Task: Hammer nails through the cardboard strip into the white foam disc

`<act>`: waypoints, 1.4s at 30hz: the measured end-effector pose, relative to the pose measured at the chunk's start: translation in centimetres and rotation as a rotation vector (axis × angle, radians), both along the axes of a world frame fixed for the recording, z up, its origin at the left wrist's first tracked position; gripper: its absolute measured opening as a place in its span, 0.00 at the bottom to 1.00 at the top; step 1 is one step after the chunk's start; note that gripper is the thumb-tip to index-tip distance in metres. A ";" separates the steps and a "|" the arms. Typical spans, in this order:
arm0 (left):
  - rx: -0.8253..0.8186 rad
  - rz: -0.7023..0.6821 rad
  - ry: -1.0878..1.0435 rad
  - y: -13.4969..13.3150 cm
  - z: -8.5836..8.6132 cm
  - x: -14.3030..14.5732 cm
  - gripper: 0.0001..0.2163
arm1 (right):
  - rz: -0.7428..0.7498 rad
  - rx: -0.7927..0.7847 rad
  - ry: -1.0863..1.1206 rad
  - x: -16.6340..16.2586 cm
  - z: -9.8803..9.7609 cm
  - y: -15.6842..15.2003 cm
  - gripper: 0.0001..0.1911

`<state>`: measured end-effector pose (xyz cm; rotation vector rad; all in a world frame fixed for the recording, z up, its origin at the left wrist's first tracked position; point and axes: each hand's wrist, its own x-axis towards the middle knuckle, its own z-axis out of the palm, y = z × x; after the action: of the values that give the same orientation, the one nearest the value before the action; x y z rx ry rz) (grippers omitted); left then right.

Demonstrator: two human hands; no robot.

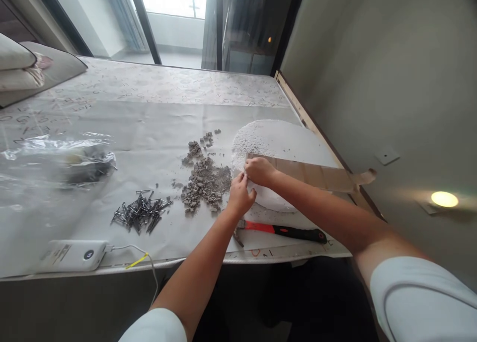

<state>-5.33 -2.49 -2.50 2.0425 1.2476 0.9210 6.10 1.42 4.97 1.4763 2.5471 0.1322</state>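
Head view: brown strip (pixel 316 175) runs rightward from gripping right hand (pixel 260 171); left hand's (pixel 240 198) hold unclear.

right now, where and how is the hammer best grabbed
Take the hammer by its black grip, probably from above on the near side, wrapping across it. It lies flat, handle pointing right, with its head on the left beside the left forearm, so the grip end looks the easier part to reach.

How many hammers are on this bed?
1: the red-and-black hammer, lying on the near side of the round white foam slab, head toward the left hand. No other shows, though the blurry crumpled plastic could hide one.
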 end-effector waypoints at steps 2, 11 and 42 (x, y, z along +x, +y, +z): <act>-0.012 0.009 0.009 0.0 0.0 -0.1 0.26 | -0.011 0.005 0.003 0.1 0.2 0.1 0.11; -0.020 0.014 0.196 -0.5 1.2 -0.1 0.27 | -0.037 -0.043 -0.012 0.5 0.2 1.0 0.10; 0.094 0.155 0.074 -0.6 3.2 -0.9 0.11 | 0.054 -0.178 0.456 1.4 3.5 -1.4 0.08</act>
<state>-6.25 -3.05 0.69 2.0918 1.4446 0.9995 7.47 -0.02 8.43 1.5068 2.8485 -0.4644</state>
